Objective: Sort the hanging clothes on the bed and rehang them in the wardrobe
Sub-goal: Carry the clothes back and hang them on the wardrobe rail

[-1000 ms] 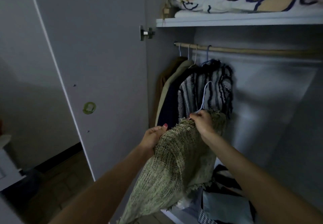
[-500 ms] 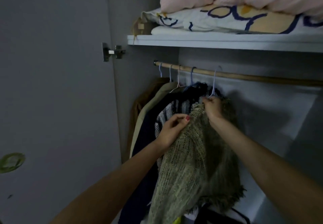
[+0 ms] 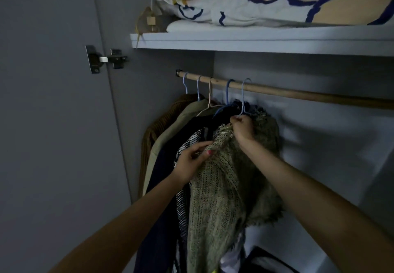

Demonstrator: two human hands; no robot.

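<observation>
While both hands grasp the green knit garment (image 3: 223, 183), its hanger (image 3: 243, 100) hooks the wooden rail (image 3: 298, 93) beneath the bedding-laden shelf (image 3: 255, 43).

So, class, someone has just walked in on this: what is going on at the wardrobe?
A person is hanging a green knit in the wardrobe. The right hand grips the top of the knit at the base of its hanger, whose hook is over the rail. The left hand pinches the knit's edge lower down. Four other hooks sit on the rail to the left, with clothes below. Folded bedding lies on the shelf above.
</observation>
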